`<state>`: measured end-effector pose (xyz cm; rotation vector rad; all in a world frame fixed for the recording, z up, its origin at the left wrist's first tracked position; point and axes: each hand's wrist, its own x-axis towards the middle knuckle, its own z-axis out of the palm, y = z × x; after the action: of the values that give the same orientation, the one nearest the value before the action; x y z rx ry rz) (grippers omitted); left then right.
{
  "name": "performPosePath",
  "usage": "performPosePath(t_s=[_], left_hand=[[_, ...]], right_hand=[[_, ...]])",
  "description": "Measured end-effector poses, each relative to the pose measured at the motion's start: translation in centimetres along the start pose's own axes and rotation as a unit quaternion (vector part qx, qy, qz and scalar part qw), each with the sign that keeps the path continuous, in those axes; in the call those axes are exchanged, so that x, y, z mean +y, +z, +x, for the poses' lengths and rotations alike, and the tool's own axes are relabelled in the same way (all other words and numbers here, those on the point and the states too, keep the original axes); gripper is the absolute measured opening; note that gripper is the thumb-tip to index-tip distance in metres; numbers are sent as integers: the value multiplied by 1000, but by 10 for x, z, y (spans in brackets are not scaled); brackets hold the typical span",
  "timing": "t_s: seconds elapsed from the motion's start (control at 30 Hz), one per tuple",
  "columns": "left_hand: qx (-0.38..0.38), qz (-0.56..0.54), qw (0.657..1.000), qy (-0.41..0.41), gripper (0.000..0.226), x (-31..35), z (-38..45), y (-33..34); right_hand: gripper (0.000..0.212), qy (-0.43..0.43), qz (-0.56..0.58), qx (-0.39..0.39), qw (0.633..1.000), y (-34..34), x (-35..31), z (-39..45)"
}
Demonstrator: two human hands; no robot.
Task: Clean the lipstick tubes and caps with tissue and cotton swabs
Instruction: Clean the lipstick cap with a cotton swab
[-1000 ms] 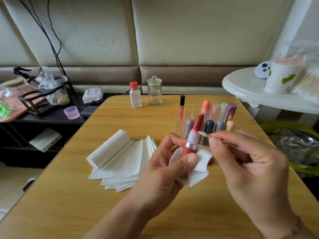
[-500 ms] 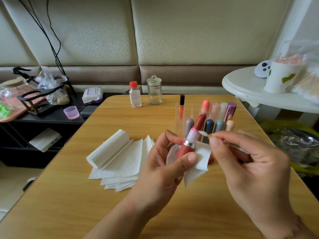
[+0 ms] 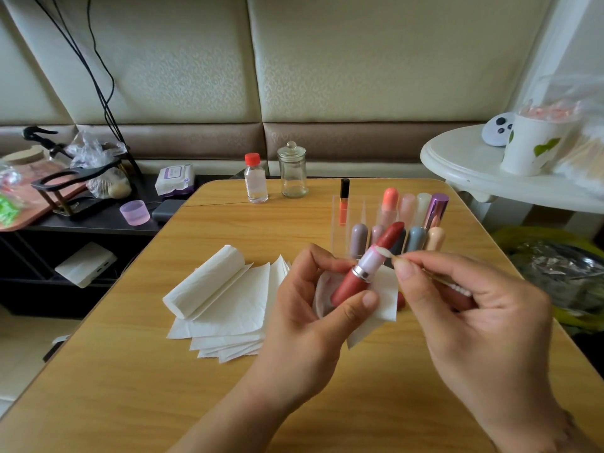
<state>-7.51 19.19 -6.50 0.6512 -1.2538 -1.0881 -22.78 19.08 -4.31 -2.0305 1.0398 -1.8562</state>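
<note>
The left hand (image 3: 313, 308), palm turned up above the wooden worktop (image 3: 130, 371), grips an uncapped red lipstick tube (image 3: 362, 273) tilted up to the right against a folded white tissue (image 3: 382, 299), while the right hand (image 3: 474, 308) pinches a thin cotton swab (image 3: 385, 253) whose tip touches the tube's pale collar.

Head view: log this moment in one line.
left hand: holds lipstick, tissue | right hand: pinches swab | swab at tube rim
</note>
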Motion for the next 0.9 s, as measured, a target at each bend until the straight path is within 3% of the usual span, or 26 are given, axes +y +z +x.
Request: performPosePath(t_s=[0.17, 0.3, 0.4, 0.5, 0.57, 0.63, 0.73, 0.9], left_hand=[[60, 161, 979, 111, 27, -3, -4, 4], [87, 308, 922, 219, 32, -2, -1, -1], [80, 340, 902, 252, 35, -2, 1, -3], [97, 316, 923, 199, 30, 3, 0, -1], [87, 249, 954, 141, 18, 4, 0, -3], [39, 141, 987, 67, 10, 5, 2, -6], [-28, 9, 1000, -4, 14, 7, 3, -8], [-80, 57, 995, 33, 16, 6, 1, -8]], right_hand=[[8, 21, 1, -5, 1000, 1, -4, -2], [12, 40, -1, -8, 999, 2, 0, -5], [8, -19, -56, -4, 998, -1, -3, -4], [10, -71, -82, 44, 993, -22, 0, -1], [31, -17, -27, 37, 999, -37, 10, 14], [40, 79, 100, 31, 991, -42, 19, 25], [20, 116, 139, -42, 983, -36, 28, 23], [14, 44, 114, -122, 985, -33, 16, 19]])
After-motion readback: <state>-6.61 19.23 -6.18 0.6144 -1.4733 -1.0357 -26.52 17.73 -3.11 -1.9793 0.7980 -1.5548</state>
